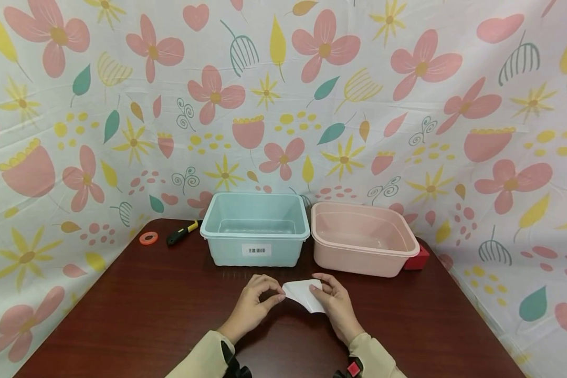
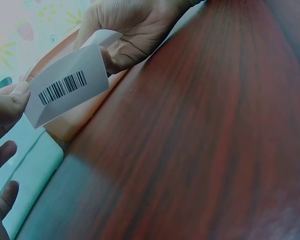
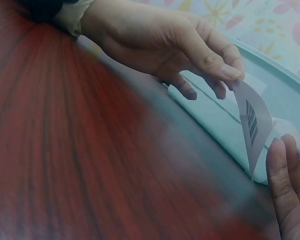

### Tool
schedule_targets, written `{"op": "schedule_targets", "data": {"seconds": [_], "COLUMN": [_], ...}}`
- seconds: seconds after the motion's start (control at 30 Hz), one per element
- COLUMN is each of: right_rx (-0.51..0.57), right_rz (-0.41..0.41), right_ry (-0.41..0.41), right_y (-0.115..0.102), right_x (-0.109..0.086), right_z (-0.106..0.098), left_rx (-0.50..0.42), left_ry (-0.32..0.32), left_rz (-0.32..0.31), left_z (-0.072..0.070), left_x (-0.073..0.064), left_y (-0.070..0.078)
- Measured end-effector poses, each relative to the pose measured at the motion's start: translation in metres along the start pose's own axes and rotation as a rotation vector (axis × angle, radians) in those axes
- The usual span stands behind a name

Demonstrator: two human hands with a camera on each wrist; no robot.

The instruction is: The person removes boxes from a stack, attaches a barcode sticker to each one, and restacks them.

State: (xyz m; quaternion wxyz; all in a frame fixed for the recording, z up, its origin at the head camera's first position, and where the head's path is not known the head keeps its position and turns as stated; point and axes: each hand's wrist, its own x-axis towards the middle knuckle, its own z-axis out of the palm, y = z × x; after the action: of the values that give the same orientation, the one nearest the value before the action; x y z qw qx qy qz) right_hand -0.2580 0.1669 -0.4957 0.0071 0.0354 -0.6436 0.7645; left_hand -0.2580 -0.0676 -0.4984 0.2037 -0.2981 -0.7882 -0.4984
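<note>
Between the two hands, over the table, is a white barcode label [image 1: 298,292]. Its printed barcode faces the left wrist camera, where the label [image 2: 65,90] looks slightly bent. My left hand [image 1: 255,303] pinches one end between thumb and forefinger, the other fingers spread loosely. At the opposite end, my right hand [image 1: 335,302] holds the white paper between thumb and fingers. A curled white strip [image 2: 107,37] rises beside the label near the right hand's fingers. Behind the hands stands a light blue basin [image 1: 227,254] with a barcode label [image 1: 256,250] on its front.
A pink basin [image 1: 354,261] stands right of the blue one, a red object [image 1: 417,260] partly hidden behind it. Towards the back left lie an orange tape roll [image 1: 148,238] and a dark green and yellow tool [image 1: 181,232]. A floral curtain [image 1: 283,105] hangs behind the table.
</note>
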Motion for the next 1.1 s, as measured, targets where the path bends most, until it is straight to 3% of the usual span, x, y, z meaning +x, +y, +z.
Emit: {"op": "schedule_targets", "data": {"seconds": [1.1], "right_rx": [0.020], "right_rz": [-0.029], "right_ry": [0.059], "right_y": [-0.002], "right_x": [0.007], "right_z": [-0.013], "left_rx": [-0.011], "left_ry": [0.009], "left_rz": [0.001], "left_z": [0.000], "left_x": [0.000], "left_y": [0.001]}}
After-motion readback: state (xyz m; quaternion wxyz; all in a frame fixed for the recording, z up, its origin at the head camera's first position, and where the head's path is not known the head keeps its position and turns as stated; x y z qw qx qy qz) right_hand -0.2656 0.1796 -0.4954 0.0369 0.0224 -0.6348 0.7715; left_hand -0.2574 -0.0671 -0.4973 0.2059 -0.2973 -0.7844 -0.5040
